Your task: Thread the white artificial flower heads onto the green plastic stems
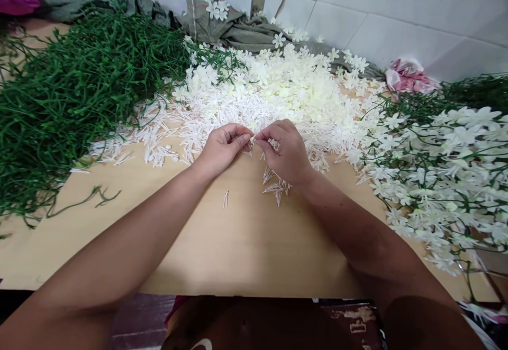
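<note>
My left hand and my right hand meet fingertip to fingertip above the near edge of a white pile. Both are closed in a pinch on a small white flower part, mostly covered by the fingers. Around and behind them lie many thin white stamens, like short sticks. A loose clump of these stamens rests just below my right hand. Another tiny bunch of stamens lies alone on the tan board. White artificial blossoms are heaped farther back.
Green plastic stems form a big heap on the left, with a loose stem in front. Stems bearing white flowers are piled on the right. The tan board ends near my body. A tiled wall stands behind.
</note>
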A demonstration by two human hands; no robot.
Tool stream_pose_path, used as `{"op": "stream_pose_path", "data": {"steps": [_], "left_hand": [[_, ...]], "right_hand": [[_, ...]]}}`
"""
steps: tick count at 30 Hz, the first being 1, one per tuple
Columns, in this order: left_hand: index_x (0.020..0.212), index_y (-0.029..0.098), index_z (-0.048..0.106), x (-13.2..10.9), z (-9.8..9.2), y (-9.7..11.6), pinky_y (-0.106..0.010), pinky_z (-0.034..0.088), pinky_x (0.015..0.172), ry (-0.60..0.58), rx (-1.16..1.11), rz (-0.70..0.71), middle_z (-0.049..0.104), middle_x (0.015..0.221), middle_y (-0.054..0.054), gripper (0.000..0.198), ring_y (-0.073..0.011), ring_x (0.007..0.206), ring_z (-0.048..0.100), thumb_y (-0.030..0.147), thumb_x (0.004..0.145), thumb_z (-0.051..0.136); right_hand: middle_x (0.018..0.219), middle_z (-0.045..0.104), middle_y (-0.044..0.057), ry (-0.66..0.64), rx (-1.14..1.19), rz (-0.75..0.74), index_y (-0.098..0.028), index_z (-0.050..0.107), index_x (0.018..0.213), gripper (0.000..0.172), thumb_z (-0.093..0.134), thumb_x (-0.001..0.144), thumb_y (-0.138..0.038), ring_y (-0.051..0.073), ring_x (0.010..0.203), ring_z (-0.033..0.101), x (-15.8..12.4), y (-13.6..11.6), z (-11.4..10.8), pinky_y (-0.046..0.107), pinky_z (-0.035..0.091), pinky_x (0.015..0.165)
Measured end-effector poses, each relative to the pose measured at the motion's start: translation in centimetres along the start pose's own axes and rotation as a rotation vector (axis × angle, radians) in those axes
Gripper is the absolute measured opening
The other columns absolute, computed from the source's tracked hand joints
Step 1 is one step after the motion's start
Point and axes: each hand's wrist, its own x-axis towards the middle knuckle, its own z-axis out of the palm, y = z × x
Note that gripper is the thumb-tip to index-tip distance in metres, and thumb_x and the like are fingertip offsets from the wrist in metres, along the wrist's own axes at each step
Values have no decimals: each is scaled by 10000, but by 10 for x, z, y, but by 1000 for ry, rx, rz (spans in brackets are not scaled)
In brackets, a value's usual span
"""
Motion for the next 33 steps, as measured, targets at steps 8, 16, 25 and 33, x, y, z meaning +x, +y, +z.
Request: {"op": "stream_pose_path", "data": {"steps": [8, 16, 25, 33], "left_hand": [[709, 134, 625, 1, 0, 0, -200, 456, 624, 0, -97, -27, 630, 628, 22, 57, -60, 580, 565, 93, 702, 664], [715, 133, 599, 2, -2, -3, -191, 445, 587, -47, -190, -40, 608, 613, 39, 120, -47, 543, 553, 132, 672, 711], [736, 158, 523, -1, -3, 7, -198, 402, 523, -77, -98, -66, 571, 538, 48, 146, -65, 473, 532, 180, 717, 666], [976, 186, 676, 58, -43, 49, -319, 402, 724, 294, 1010, 360, 628, 983, -87, 246, -192, 822, 563, 150, 787, 523]], "right_hand": [[746, 593, 53, 23, -52, -56, -193, 521, 741, 142, 482, 877, -202, 176, 755, 480, 0, -8, 3, 329, 422, 722], [852, 571, 20, 27, 334, 190, -192, 574, 891, 117, 609, 781, -213, 136, 791, 532, -1, -2, 5, 276, 470, 655], [741, 560, 5, 7, 486, 212, -192, 530, 731, 77, 587, 776, -216, 123, 691, 536, 0, -2, 7, 280, 474, 642], [664, 496, -16, -108, 576, 306, -203, 466, 735, 101, 538, 770, -263, 104, 556, 450, -3, 2, 12, 246, 387, 515]]}}
